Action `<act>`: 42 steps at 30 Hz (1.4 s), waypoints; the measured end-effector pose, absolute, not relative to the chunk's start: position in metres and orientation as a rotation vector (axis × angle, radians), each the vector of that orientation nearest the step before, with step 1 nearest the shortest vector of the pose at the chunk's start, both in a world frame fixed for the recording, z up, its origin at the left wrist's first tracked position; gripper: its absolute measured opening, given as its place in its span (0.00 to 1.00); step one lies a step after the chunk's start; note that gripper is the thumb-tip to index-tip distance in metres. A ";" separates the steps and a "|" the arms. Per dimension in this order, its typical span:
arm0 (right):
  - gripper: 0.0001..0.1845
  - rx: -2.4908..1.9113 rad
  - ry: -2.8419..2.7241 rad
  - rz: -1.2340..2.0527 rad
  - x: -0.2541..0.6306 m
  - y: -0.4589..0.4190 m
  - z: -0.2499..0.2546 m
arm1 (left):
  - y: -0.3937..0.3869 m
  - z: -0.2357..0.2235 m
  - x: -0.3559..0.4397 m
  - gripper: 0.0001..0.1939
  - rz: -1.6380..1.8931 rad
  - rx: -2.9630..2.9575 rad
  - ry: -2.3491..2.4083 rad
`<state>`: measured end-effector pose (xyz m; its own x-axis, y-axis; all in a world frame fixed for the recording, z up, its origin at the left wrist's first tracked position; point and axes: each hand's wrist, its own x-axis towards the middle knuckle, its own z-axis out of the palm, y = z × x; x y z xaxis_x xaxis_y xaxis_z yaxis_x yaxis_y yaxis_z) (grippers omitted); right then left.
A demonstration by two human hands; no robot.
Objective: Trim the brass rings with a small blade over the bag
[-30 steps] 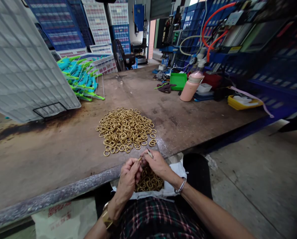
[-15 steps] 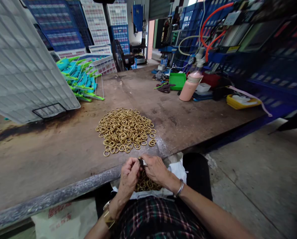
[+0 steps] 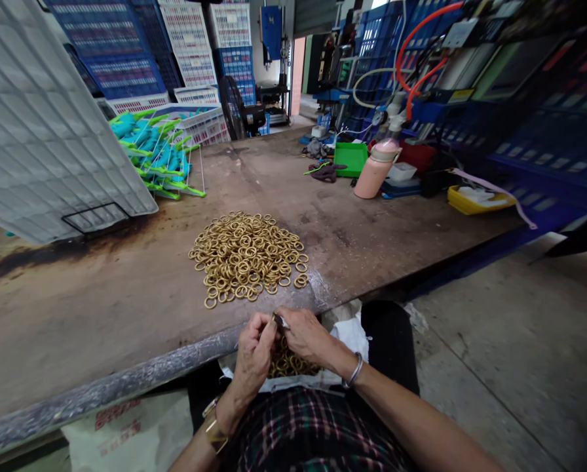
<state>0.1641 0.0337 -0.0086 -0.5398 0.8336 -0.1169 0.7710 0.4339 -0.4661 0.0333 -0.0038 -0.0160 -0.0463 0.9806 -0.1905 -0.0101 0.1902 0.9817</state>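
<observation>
Near side of one gold-coloured ring pile: my left hand pinches one ring; my right hand grips one small tool.

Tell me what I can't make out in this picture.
All in the head view:
Tool: mostly hidden by the right hand.
Gold piece in the left hand: too small, fingers cover it.
Lap rings: partly hidden by both hands.
Crate: cut off by the left edge.
Red print: too blurred to read.

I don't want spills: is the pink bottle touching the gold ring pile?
Apart. The head view plainly shows brown tabletop between the pink bottle and the gold ring pile.
</observation>
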 end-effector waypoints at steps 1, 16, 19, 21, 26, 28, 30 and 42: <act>0.13 -1.436 -2.558 0.733 0.165 0.034 -0.009 | -0.005 -0.016 0.033 0.17 1.105 1.050 1.321; 0.15 -1.882 -2.376 0.321 0.157 0.061 -0.008 | -0.006 0.012 0.032 0.14 1.139 0.406 0.931; 0.15 -1.942 -2.384 0.252 0.154 0.072 -0.010 | -0.005 0.005 0.025 0.11 1.134 0.306 0.857; 0.14 -1.986 -2.374 0.217 0.151 0.075 -0.011 | -0.004 0.001 0.021 0.10 1.122 0.229 0.792; 0.13 -2.004 -2.370 0.197 0.151 0.078 -0.013 | 0.000 -0.007 0.013 0.12 1.105 0.028 0.755; 0.13 -1.951 -2.381 0.244 0.155 0.077 -0.014 | 0.002 -0.007 0.012 0.12 1.110 0.059 0.786; 0.13 -1.866 -2.368 0.331 0.160 0.076 -0.013 | 0.004 -0.006 0.012 0.11 1.112 0.161 0.838; 0.07 -1.166 -1.864 1.439 0.163 0.059 0.011 | 0.020 -0.002 0.015 0.10 1.056 1.033 1.266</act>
